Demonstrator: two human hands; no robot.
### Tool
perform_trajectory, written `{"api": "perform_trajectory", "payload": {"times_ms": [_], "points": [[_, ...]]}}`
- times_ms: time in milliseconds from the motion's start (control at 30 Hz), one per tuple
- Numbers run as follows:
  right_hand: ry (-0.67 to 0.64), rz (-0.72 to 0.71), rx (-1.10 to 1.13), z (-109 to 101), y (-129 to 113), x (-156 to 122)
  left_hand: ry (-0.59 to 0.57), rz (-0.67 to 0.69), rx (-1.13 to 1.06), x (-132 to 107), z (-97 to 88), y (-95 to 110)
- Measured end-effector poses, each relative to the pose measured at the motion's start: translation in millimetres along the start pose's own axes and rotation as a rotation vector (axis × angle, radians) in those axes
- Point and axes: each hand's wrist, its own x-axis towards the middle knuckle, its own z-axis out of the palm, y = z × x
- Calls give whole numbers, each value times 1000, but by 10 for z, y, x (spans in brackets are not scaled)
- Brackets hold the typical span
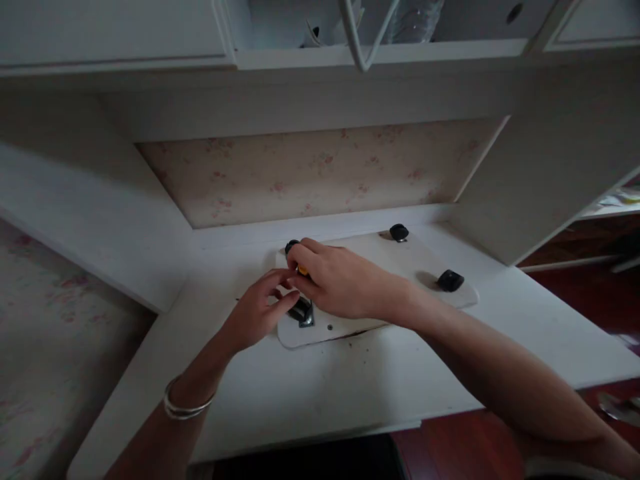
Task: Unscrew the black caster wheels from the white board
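Note:
A white board (350,267) with rounded corners lies on the white desktop, with several black swivel casters fixed on it. My right hand (340,277) is wrapped round a small yellow-and-black tool (303,269), mostly hidden by the fingers, over the board's left end. My left hand (263,307) meets it from the left, fingers bent and thumb reaching over the near left caster (301,311). What lies between the left fingertips is hidden. Just beyond my right fingers shows the far left caster (291,247). A screw head (330,327) sits near the board's front edge.
On the board's right end stand a far caster (399,232) and a near caster (451,281). White side panels rise left and right of the desktop (300,393). Overhead is a shelf (440,50) with a hanging white loop (363,57). Dark specks lie before the board.

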Motion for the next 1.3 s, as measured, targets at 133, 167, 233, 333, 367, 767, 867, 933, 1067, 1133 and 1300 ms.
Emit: {"api": "perform_trajectory", "payload": {"times_ms": [133, 167, 233, 333, 367, 767, 867, 933, 1067, 1133, 1300], "points": [[44, 103, 55, -18, 46, 9, -79, -39, -103, 69, 46, 30], [74, 135, 48, -17, 62, -1, -84, -42, -113, 85, 66, 33], [122, 186, 38, -11, 96, -25, -92, -38, -121, 122, 117, 41], [163, 233, 45, 5, 137, -53, -99, -22, -128, 194, 207, 65], [166, 244, 47, 12, 147, -60, -101, -20, -127, 219, 235, 73], [200, 301, 56, 111, 235, -64, -59, -16, -118, 351, 314, 81], [194, 320, 81, 114, 239, -68, -59, -18, -117, 380, 322, 70], [180, 328, 96, 99, 237, -72, -60, -14, -116, 398, 324, 61], [123, 267, 132, 27, 228, -55, -79, 7, -161, 413, 295, 59], [68, 223, 159, -15, 220, -30, -103, 15, -162, 406, 266, 74], [29, 174, 56, -27, 171, 35, -122, 2, -62, 375, 194, 109]]}}
